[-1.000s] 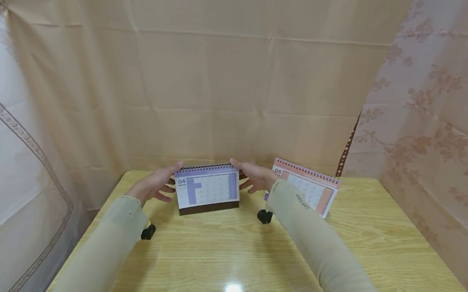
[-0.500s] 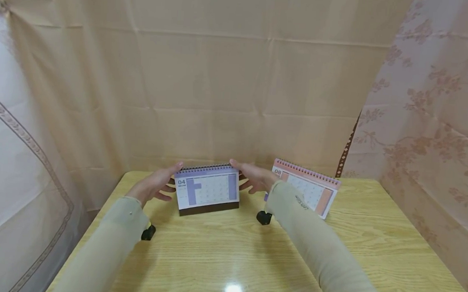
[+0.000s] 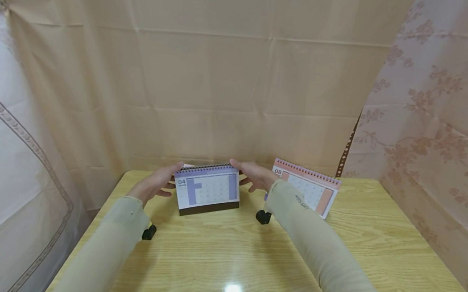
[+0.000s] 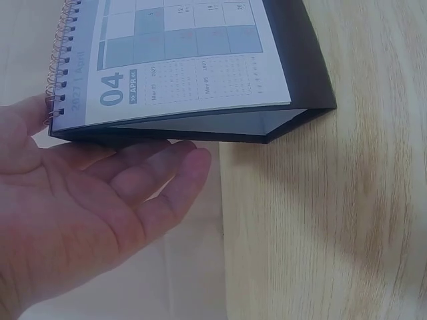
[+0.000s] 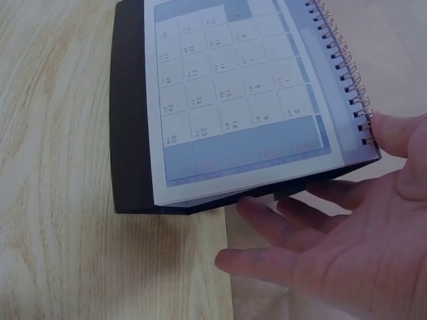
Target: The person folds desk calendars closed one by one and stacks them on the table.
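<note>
A purple desk calendar (image 3: 209, 187) showing April, "04", stands tent-like on the wooden table, its dark base strip along the bottom. My left hand (image 3: 155, 183) holds its upper left corner, thumb by the spiral rings and fingers behind the back. At the upper right corner my right hand (image 3: 254, 174) grips likewise; its thumb (image 5: 397, 133) lies at the last rings and its lower fingers spread out past the side edge. A small strip of a page (image 3: 188, 165) shows above the rings near my left thumb. The fingertips behind the calendar are partly hidden.
A second desk calendar (image 3: 308, 186), orange and marked "08", stands to the right, partly covered by my right sleeve. The wooden table (image 3: 203, 251) ends at a beige curtain (image 3: 237, 97) behind. Floral cloth (image 3: 440, 132) hangs on the right.
A small strip of page now peeks above the rings at the upper left, where none showed before. The fingers of both hands have shifted slightly; the calendars stay put.
</note>
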Demonstrator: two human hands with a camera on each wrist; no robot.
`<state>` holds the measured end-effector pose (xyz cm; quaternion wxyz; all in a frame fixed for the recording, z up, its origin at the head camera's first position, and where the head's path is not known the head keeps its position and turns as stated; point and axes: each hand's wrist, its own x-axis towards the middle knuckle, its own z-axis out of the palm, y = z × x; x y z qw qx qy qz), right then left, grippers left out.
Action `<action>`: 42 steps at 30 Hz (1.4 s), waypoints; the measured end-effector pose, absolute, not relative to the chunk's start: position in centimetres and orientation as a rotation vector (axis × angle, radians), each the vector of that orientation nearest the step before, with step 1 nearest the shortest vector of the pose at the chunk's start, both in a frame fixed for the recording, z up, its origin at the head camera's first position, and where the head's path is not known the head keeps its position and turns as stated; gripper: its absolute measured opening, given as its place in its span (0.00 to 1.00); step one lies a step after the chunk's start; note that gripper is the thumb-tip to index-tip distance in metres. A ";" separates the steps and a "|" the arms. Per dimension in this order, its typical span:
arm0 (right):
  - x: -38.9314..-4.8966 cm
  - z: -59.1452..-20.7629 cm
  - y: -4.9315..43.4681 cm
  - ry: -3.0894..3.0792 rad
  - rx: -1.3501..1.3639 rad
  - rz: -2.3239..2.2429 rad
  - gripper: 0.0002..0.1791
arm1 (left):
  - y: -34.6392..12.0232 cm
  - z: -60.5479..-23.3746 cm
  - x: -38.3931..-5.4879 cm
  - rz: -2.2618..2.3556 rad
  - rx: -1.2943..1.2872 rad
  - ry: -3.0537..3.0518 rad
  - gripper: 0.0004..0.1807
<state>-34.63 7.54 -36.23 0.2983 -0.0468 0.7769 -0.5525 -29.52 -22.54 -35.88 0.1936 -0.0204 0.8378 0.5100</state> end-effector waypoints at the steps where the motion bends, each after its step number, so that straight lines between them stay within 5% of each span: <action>1: -34.6 -36.2 7.5 2.071 -0.130 -1.470 0.34 | -22.5 -35.9 -29.6 1.429 -0.057 2.353 0.39; 28: -34.8 -35.8 6.7 2.141 -0.054 -1.540 0.25 | -22.2 -36.7 -29.8 1.570 -0.034 2.392 0.37; 42: -34.6 -35.7 6.4 2.135 -0.090 -1.546 0.32 | -22.2 -36.9 -29.8 1.614 -0.050 2.397 0.35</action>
